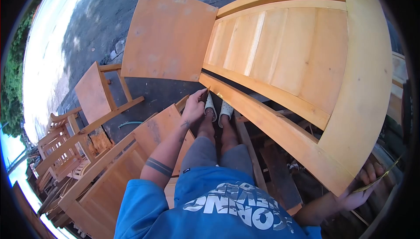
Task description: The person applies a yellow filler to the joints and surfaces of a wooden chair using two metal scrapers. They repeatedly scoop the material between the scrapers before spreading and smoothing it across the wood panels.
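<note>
While L thumb + index meet at rail, R hand holds thin yellow sheet

L hand: tips pinched tog. at far end of panelled wood frame; anything betw. too small to tell. R fingers bent over sheet, nr frame's lower R corner. Frame tilted, R of legs, flat board at far end.

Dark shaded pavement, glaring sunlit ground, green foliage, slatted wooden chair

The shirt is blue with white and grey camouflage-patterned lettering; the shorts are grey, the panelled wooden piece honey-orange.
</note>
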`<act>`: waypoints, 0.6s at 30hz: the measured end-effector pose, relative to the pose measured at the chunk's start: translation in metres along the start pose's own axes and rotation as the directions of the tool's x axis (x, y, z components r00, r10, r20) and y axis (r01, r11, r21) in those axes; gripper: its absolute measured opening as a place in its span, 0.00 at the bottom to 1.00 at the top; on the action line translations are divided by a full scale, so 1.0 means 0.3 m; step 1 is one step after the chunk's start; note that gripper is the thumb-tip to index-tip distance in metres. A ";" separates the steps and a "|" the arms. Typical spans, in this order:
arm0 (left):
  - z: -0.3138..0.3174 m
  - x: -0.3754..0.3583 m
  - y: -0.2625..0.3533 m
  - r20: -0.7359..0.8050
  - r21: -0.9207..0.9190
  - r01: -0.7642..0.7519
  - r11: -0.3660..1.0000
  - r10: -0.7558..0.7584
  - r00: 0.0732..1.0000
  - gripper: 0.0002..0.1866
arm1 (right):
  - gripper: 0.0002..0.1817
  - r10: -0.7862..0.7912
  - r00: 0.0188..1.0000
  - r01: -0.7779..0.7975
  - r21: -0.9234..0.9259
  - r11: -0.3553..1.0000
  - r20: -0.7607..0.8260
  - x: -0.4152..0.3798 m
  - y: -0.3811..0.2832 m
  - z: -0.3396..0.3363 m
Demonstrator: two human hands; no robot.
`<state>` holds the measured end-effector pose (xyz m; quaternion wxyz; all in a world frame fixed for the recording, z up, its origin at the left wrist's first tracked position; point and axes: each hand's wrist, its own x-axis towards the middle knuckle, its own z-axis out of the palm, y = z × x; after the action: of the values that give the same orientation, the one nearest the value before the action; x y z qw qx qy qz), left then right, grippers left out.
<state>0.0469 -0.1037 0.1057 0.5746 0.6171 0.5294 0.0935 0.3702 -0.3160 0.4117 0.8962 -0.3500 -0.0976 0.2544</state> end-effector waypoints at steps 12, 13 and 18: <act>-0.013 -0.112 0.565 0.520 -0.320 0.390 0.863 -0.184 0.834 0.30 | 0.18 0.026 0.993 -0.006 -0.165 0.986 0.117 -0.001 0.028 -0.006; -0.026 -0.099 0.574 0.494 -0.309 0.391 0.867 -0.205 0.845 0.31 | 0.19 -0.031 0.999 0.036 -0.194 0.980 0.027 -0.007 0.042 0.015; -0.027 -0.011 0.419 0.348 0.379 -0.213 0.900 0.074 0.934 0.26 | 0.21 -0.075 0.992 0.042 -0.294 0.955 -0.099 -0.017 0.046 0.004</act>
<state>0.1083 -0.0734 0.2115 0.5026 0.7687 0.3874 -0.0803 0.3600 -0.3093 0.4033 0.8461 -0.4883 -0.0952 0.1912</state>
